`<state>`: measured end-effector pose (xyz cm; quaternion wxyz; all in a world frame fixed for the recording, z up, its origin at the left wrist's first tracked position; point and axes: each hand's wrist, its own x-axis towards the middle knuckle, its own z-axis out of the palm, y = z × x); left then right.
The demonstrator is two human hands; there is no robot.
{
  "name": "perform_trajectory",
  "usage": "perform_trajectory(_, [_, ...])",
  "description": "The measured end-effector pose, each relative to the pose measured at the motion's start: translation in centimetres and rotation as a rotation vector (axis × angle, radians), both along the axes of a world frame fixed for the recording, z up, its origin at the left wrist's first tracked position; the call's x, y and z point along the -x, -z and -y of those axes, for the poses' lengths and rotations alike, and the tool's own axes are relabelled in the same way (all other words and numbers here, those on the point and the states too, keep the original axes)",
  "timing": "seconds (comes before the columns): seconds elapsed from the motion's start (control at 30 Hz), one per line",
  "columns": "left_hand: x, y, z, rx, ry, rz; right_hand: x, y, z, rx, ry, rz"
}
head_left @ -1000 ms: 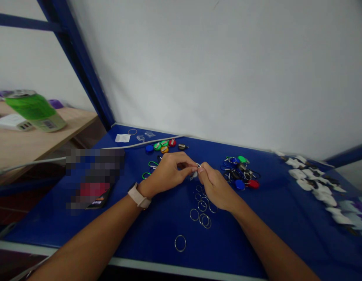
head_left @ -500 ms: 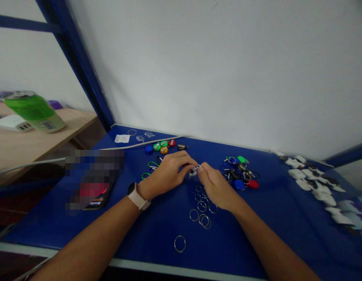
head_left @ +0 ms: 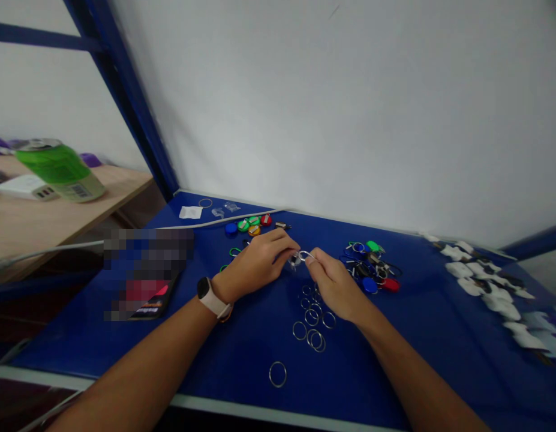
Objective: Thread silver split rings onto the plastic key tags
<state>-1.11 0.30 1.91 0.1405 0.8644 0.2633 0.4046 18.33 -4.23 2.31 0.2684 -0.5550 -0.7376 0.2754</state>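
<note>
My right hand point(head_left: 334, 279) pinches a metal split ring point(head_left: 306, 255) between thumb and fingers. Close by on the left, my left hand point(head_left: 264, 258) is closed on a small clear and dark piece point(head_left: 294, 261), whose kind I cannot make out. The ring touches or nearly touches that piece. Below the hands, several loose split rings point(head_left: 312, 317) lie on the blue table point(head_left: 233, 372), and a single larger-looking ring point(head_left: 278, 374) lies nearer the front edge. Partly behind my left hand are green carabiners point(head_left: 235, 252).
Coloured round reels point(head_left: 244, 225) lie at the back, beside a white cable point(head_left: 210, 224). A pile of reels with carabiners point(head_left: 370, 267) sits to the right. White-wrapped pieces point(head_left: 482, 273) line the far right. A partly blurred phone point(head_left: 156, 300) lies left; a green can point(head_left: 62, 171) stands on a side table.
My hands have drawn slightly apart, and the ring in my right hand now shows more openly. The whole view has shifted a little.
</note>
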Motion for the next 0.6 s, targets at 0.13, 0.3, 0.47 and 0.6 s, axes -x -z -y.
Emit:
perform_trajectory(0.13, [0.1, 0.4, -0.2, 0.073, 0.012, -0.08, -0.3, 0.1, -0.4, -0.025, -0.004, 0.087])
perform_trajectory(0.3, [0.2, 0.5, -0.1, 0.071, -0.034, -0.109, -0.4, 0.9, -1.0, -0.055, 0.047, 0.187])
perform_trajectory(0.47, [-0.1, -1.4, 0.8, 0.05, -0.032, -0.044, -0.7, 1.7, -1.5, -0.058, 0.104, 0.243])
perform_trajectory(0.6, [1.0, -4.5, 3.6, 0.24, 0.118, -0.064, -0.9, 1.9, -1.7, -0.07, 0.142, 0.259])
